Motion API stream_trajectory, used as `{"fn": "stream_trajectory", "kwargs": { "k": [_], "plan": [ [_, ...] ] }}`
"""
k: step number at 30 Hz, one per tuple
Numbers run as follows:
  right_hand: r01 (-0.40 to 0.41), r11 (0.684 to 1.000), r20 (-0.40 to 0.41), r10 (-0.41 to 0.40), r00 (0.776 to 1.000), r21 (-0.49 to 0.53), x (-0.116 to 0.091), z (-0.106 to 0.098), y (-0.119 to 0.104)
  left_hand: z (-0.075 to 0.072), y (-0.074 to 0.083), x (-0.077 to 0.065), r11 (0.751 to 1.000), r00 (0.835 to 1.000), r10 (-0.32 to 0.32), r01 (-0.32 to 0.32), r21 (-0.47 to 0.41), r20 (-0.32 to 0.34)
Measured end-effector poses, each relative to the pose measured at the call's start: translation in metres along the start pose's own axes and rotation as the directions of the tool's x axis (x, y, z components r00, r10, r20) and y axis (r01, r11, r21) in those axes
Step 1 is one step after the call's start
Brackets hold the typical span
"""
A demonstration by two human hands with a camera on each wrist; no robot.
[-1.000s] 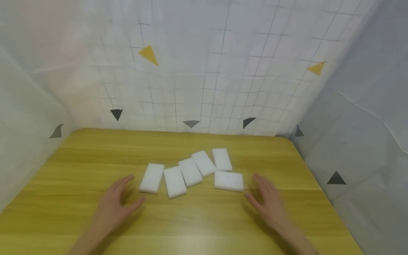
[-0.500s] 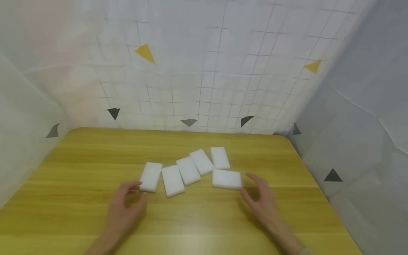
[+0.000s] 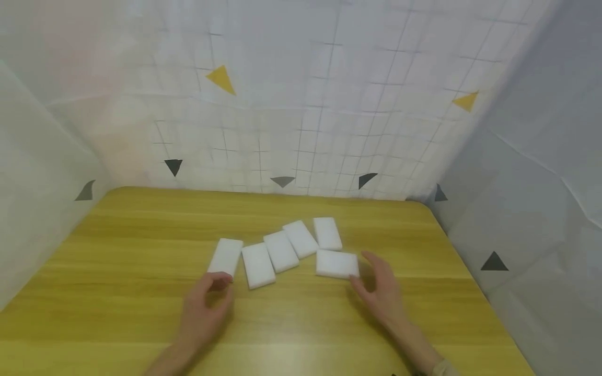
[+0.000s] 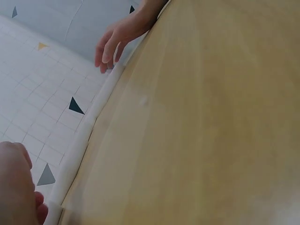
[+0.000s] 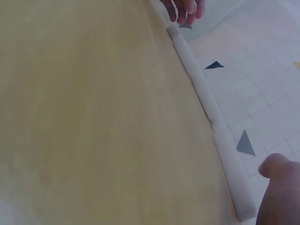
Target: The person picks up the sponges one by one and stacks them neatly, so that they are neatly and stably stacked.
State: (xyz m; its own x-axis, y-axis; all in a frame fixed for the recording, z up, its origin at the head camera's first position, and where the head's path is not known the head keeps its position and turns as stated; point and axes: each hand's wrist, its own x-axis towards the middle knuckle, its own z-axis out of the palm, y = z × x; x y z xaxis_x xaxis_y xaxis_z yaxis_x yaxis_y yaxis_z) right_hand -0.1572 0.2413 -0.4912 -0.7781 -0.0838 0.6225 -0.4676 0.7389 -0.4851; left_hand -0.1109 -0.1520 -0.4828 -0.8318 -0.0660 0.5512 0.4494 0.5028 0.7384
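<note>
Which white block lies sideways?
The white block nearest the right hand: its long sides run left to right, while the other five blocks point more front to back.

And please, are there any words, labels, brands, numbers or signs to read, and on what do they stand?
None: no words, labels, brands or numbers can be read in any view.
The six white blocks look plain on the sides that show.
The backdrop bears only thin grid lines and yellow and dark triangles.
</note>
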Motion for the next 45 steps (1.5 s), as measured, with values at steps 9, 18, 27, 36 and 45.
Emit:
{"fn": "stream_trajectory", "kwargs": {
  "k": [9, 18, 27, 36, 45],
  "plan": [
    [-0.078, 0.997, 0.199, 0.071, 0.977, 0.027, 0.0, -0.001, 0.003, 0.002, 0.002, -0.003, 0.998, 0.996, -0.026, 0.021, 0.061, 0.088],
    [-0.038, 0.999, 0.229, 0.04, 0.973, -0.016, -0.002, 0.0, 0.004, 0.004, 0.001, -0.007, 0.995, 0.993, 0.05, -0.058, 0.079, 0.104],
    [0.017, 0.999, 0.194, -0.01, 0.981, -0.033, -0.002, 0.002, 0.004, 0.005, 0.001, -0.008, 0.991, 0.99, 0.055, -0.07, 0.115, 0.127],
    [0.013, 1.0, 0.182, -0.01, 0.983, -0.013, -0.004, 0.002, 0.002, 0.002, -0.002, -0.009, 0.991, 0.964, 0.088, -0.11, 0.075, 0.251],
    [0.043, 0.999, 0.178, -0.042, 0.983, -0.004, -0.005, 0.001, -0.001, 0.002, -0.004, -0.01, 0.958, 0.902, 0.279, -0.287, -0.026, 0.33]
  ]
}}
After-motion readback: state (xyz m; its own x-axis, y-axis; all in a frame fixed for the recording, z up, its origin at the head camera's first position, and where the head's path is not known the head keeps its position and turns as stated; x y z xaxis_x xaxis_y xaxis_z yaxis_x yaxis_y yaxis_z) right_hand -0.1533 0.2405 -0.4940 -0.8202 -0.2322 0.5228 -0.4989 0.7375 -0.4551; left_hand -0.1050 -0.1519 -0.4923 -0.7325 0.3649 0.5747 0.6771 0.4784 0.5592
